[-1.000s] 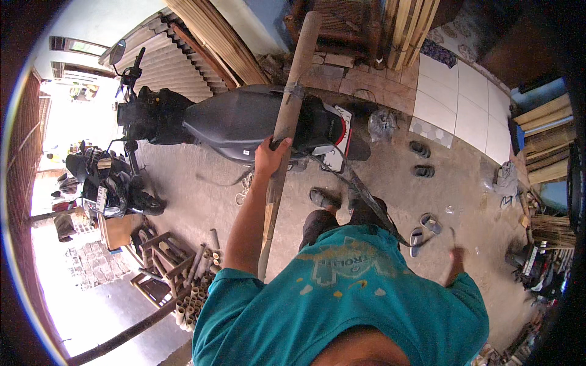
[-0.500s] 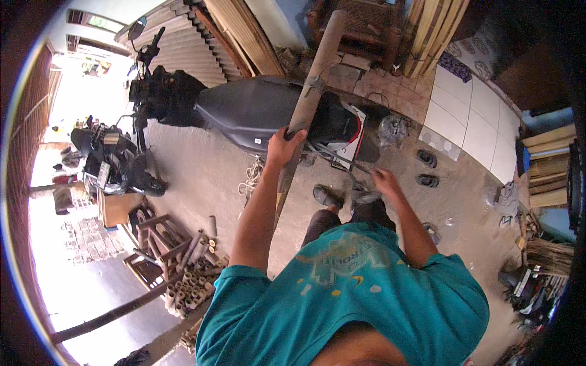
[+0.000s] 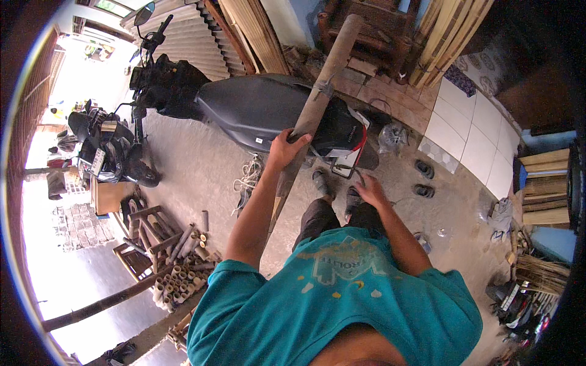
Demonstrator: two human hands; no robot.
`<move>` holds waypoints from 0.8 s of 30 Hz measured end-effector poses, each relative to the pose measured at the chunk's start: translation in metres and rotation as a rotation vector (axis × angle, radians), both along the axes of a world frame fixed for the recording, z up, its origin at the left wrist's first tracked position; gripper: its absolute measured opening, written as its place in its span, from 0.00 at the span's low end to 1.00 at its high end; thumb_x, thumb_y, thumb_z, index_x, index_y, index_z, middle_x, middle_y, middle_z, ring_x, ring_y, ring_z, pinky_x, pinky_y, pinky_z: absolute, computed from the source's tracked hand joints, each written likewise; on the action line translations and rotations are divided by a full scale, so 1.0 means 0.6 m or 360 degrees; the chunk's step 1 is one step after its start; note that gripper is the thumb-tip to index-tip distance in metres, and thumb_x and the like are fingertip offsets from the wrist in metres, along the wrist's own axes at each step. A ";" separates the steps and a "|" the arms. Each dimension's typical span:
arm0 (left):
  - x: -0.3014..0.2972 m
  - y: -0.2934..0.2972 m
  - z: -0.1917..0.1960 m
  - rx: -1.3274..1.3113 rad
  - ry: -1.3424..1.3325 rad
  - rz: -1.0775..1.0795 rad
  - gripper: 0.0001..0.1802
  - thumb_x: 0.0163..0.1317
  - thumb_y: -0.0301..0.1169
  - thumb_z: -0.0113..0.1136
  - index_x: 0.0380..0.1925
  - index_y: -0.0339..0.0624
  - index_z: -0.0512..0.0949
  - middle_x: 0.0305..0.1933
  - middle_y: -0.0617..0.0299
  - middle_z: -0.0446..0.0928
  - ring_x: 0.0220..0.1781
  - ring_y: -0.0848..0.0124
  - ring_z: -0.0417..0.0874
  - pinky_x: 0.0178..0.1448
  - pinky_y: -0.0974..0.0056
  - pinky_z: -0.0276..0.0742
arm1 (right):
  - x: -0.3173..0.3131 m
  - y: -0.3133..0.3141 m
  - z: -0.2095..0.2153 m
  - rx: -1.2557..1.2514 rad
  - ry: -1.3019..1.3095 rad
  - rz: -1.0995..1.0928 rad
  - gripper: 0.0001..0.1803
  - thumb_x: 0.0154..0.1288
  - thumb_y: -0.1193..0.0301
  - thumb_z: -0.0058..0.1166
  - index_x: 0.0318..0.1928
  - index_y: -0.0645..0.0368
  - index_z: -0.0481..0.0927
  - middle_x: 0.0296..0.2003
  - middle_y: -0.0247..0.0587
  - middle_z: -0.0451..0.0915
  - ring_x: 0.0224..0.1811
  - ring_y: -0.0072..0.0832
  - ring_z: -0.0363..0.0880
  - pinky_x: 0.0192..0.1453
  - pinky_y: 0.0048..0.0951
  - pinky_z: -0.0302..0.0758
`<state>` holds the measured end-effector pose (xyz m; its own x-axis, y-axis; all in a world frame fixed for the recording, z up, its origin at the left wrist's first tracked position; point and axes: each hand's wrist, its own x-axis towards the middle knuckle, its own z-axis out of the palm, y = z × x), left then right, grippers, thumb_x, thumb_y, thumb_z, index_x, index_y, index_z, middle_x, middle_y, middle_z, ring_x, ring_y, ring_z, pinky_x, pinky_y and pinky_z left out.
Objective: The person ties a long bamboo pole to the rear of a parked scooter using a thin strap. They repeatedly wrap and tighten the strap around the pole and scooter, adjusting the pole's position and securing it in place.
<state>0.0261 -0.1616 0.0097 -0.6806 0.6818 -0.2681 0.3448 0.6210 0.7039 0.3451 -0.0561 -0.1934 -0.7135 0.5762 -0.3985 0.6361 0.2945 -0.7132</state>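
A rough grey-brown concrete floor (image 3: 189, 174) lies beneath everything. On it stands a black motorcycle with a long dark seat (image 3: 262, 113), reaching, taken from the left hand, from ten o'clock round to three. Across its rear part in this view slants a long grey-brown bamboo-like pole (image 3: 312, 110); whether the two touch cannot be told. The pole runs from one o'clock above the left hand to between six and seven below it. Its upper stretch is thick, rounded, dull and dusty-looking, crossed by a darker, slightly raised ring like a joint. Below the hand it looks narrower and darker, with a paler yellowish-brown patch near the forearm. At seven o'clock lies a heap of pale, short, hollow tubes (image 3: 180, 285).

The bare left hand (image 3: 287, 150) is wrapped around the pole, thumb over its near face. The bare right hand (image 3: 370, 191), at four o'clock from it and clear of the pole, has its fingers partly curled; a thin dark strand (image 3: 343, 166) shows beside the fingertips, and I cannot tell whether it is gripped.
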 end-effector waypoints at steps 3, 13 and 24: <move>-0.021 -0.005 -0.029 0.0120 -0.0293 0.0032 0.42 0.54 0.62 0.63 0.51 0.29 0.78 0.44 0.45 0.82 0.49 0.59 0.83 0.53 0.57 0.76 | -0.200 -0.058 0.045 0.0145 0.0357 -0.0034 0.41 0.63 0.50 0.59 0.67 0.64 0.63 0.61 0.60 0.71 0.65 0.52 0.68 0.68 0.43 0.66; -0.101 -0.049 -0.078 0.0680 -0.0951 0.0152 0.28 0.73 0.49 0.45 0.47 0.33 0.80 0.29 0.64 0.73 0.30 0.73 0.72 0.40 0.68 0.71 | -0.210 -0.109 0.052 0.1010 0.0754 0.0559 0.18 0.75 0.62 0.42 0.47 0.66 0.75 0.38 0.54 0.81 0.42 0.55 0.79 0.42 0.50 0.76; -0.241 -0.010 -0.048 0.1093 -0.1525 0.0478 0.26 0.73 0.54 0.43 0.29 0.43 0.73 0.20 0.70 0.62 0.22 0.77 0.63 0.32 0.65 0.71 | -0.230 -0.092 0.115 0.0942 0.0380 0.0662 0.19 0.75 0.62 0.41 0.52 0.64 0.76 0.47 0.56 0.80 0.40 0.52 0.82 0.45 0.49 0.80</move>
<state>-0.1184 -0.1676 -0.0190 -0.5599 0.7288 -0.3942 -0.5888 -0.0153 0.8081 0.2073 -0.1112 -0.1247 -0.9466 0.3108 0.0855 0.2377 0.8522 -0.4661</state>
